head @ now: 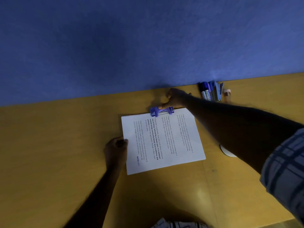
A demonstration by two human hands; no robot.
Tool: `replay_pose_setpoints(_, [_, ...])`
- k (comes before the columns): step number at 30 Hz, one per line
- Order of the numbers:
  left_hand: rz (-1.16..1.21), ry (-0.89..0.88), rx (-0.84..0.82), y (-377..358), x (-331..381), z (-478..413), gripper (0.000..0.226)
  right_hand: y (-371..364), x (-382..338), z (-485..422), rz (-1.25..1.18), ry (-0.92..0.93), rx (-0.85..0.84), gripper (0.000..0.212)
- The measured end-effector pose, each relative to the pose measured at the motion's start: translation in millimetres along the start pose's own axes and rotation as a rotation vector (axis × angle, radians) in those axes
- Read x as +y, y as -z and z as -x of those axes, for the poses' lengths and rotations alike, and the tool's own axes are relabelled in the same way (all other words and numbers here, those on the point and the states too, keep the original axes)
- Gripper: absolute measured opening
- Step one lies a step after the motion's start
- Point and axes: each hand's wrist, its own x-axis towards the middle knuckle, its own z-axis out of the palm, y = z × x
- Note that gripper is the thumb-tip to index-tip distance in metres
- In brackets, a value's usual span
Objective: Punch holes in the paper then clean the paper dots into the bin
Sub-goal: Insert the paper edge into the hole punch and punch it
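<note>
Firstly, left hand [117,146]: fingers curled, pinching the near-left edge of the paper [162,140]. That paper: a printed sheet, flat on the table [49,153], far edge slotted into the punch [162,111]. Then a white disc [227,153]: on the table right of the paper, mostly hidden by the forearm [238,129]; what it is, cannot tell. Then the punch: purple, astride the middle of the paper's far edge. Then right hand [176,98]: fingers curled behind the punch, one digit on its top, holding it. Hands well apart, one at each end of the sheet. Farthest, markers [207,92] and tape [227,93], against the wall [115,46].

Risks: paper likely skews if the pinch slackens as the punch is pressed, giving crooked holes. The forearm crossing the far-right corner may drag the sheet. Lifting the punch carelessly may scatter dots.

Containers: the punch's tray, contents hidden. No bin in view; no dots seen.
</note>
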Motion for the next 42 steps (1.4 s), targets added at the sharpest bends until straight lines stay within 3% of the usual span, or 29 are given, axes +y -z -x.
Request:
replay_pose_setpoints(5, [-0.017, -0.012, -0.004, 1.5, -2.0, -1.0, 0.02, 3.0, 3.6, 9.2, -0.039, 0.034, -0.009, 0.106])
replay_pose_setpoints(9, [-0.047, -0.042, 0.008, 1.7, -3.2, -1.7, 0.02, -5.7, 7.2, 26.0, -0.076, 0.063, 0.126, 0.096])
replay_pose_setpoints(16, [-0.045, -0.046, -0.026, 3.5, -6.6, -3.2, 0.018, -41.7, 24.5, 79.6, -0.532, 0.123, 0.553, 0.03])
replay_pose_setpoints(19, [-0.071, -0.065, -0.048, 3.6, -12.3, -0.7, 0.019, -72.1, 43.1, 112.8, -0.594, 0.13, 0.636, 0.012])
replay_pose_setpoints(24, [0.054, -0.029, -0.08, 5.3, -19.3, 11.4, 0.012, -120.7, 62.1, 156.6, -0.647, 0.046, 0.56, 0.012])
replay_pose_setpoints(31, [0.122, 0.038, -0.093, 9.6, -32.4, 29.5, 0.016, -148.4, 71.7, 182.7, -0.543, 0.092, 0.51, 0.02])
replay_pose_setpoints(35, [0.179, 0.083, -0.1, 11.7, -35.4, 41.7, 0.015, -149.0, 73.4, 196.7, -0.534, -0.005, 0.503, 0.008])
replay_pose_setpoints(37, [0.201, 0.099, -0.097, 12.5, -36.1, 48.3, 0.014, -155.0, 73.2, 209.7, -0.631, -0.17, 0.377, 0.028])
replay_pose_setpoints(39, [0.234, 0.117, -0.087, 13.0, -36.4, 54.6, 0.012, -169.9, 67.9, 228.9, -0.857, -0.295, 0.133, 0.041])
replay_pose_setpoints(42, [0.243, 0.118, -0.074, 13.0, -35.0, 65.6, 0.013, -195.6, 52.8, 257.8, -1.19, -0.385, -0.093, 0.044])
